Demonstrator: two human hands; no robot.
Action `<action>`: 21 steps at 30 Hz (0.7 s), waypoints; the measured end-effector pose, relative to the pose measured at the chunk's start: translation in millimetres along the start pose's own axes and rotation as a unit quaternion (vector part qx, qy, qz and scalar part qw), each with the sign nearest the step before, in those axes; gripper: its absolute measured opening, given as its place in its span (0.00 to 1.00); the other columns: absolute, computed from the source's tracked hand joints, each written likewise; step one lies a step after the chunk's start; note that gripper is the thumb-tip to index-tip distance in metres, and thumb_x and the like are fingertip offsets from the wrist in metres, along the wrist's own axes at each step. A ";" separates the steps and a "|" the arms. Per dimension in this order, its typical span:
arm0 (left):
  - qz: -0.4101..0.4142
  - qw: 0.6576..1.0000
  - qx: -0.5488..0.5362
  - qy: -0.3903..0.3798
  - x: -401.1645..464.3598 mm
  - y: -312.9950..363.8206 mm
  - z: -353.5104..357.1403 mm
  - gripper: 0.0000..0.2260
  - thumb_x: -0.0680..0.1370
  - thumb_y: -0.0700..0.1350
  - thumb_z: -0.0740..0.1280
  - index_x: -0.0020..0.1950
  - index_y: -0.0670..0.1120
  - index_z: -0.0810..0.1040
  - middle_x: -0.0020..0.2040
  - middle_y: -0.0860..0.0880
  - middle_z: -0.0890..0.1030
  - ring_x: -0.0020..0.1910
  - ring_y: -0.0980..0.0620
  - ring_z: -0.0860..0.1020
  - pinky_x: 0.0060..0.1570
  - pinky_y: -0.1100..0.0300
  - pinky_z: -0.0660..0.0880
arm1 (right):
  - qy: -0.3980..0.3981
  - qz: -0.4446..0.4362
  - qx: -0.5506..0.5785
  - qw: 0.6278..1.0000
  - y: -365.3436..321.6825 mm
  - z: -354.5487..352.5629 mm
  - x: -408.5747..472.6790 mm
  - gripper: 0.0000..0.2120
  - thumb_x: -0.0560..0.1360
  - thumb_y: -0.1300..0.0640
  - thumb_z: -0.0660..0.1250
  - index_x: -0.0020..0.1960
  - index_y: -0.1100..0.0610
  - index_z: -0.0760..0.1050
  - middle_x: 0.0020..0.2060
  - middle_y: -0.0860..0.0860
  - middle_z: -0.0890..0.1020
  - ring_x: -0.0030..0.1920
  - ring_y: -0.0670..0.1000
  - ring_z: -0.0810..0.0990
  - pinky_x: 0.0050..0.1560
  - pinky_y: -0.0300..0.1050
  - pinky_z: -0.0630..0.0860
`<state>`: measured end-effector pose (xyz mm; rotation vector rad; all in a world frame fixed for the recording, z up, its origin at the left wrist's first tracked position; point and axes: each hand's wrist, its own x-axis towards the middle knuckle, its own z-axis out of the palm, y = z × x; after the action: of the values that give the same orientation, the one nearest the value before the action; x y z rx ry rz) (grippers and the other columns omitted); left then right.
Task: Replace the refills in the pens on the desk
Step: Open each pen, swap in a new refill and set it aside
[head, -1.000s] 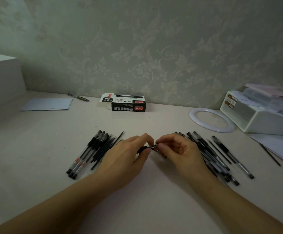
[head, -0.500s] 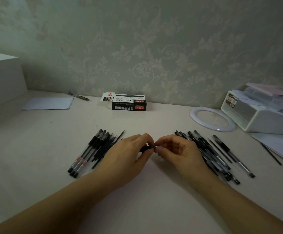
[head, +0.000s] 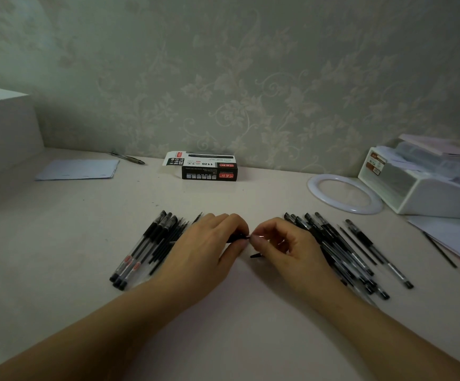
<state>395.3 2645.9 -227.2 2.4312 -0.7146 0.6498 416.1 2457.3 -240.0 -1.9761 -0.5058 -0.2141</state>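
Left hand point(head: 209, 248) grips a black pen barrel point(head: 235, 237): thumb and fingers curled round it, only a short black stub showing past the fingertips, pointing right. Right hand point(head: 289, 251) pinches the thin metallic tip point(head: 252, 236) at that stub's end between thumb and forefinger point(head: 256, 239); the other right fingers are curled in loosely. The two hands' fingertips nearly touch over the pale desk surface point(head: 237, 312). A small black pointed piece point(head: 256, 255) pokes out under the right thumb side; can't tell what it is or whether it's held. Left of the left-hand fingers, partly under the knuckles: a row of clear-barrel black-grip pens point(head: 146, 248) with thin black refills point(head: 173, 237) beside them. Right of the right-hand fingers, running behind the wrist: a bigger fanned heap of black-capped clear pens point(head: 344, 251). Beyond the fingertips, by the wall: a black-and-white cardboard pen box point(head: 209, 169), flap open. Far right of the fingers: a white ring-shaped object point(head: 314, 188), a white plastic tray organiser point(head: 426, 199) and loose white sheets point(head: 451, 237). Far left of the fingers: a pale blue paper sheet point(head: 77, 169) with a lone dark pen point(head: 128, 157) just beyond it.
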 end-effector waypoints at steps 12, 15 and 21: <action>0.000 1.000 -0.004 0.002 -0.3 3.1 -0.8 0.03 0.80 0.48 0.63 0.52 0.51 0.75 0.46 0.58 0.77 0.43 0.57 0.72 0.44 0.59 0.72 | -0.007 -0.003 -0.027 1.000 -1.3 -0.5 -0.7 0.10 0.76 0.41 0.65 0.43 0.45 0.79 0.39 0.44 0.83 0.39 0.47 0.81 0.43 0.46 0.77; -0.002 1.000 -0.005 0.002 -0.7 3.2 0.3 0.04 0.79 0.48 0.64 0.52 0.51 0.76 0.45 0.58 0.77 0.43 0.59 0.71 0.43 0.64 0.70 | 0.000 0.000 -0.010 1.000 -2.1 -0.1 -0.6 0.15 0.75 0.37 0.62 0.43 0.46 0.79 0.38 0.45 0.83 0.39 0.48 0.81 0.46 0.49 0.79; -0.006 1.000 -0.004 0.001 1.2 -2.3 1.1 0.06 0.80 0.50 0.62 0.53 0.51 0.77 0.45 0.58 0.78 0.44 0.56 0.72 0.46 0.60 0.71 | -0.014 -0.012 -0.024 1.000 1.0 -1.0 -1.0 0.05 0.78 0.45 0.66 0.46 0.45 0.78 0.40 0.44 0.82 0.39 0.47 0.80 0.40 0.42 0.76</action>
<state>397.9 2646.5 -228.1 2.4263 -0.6990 0.6438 415.7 2455.8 -240.8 -2.0227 -0.5477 -0.2168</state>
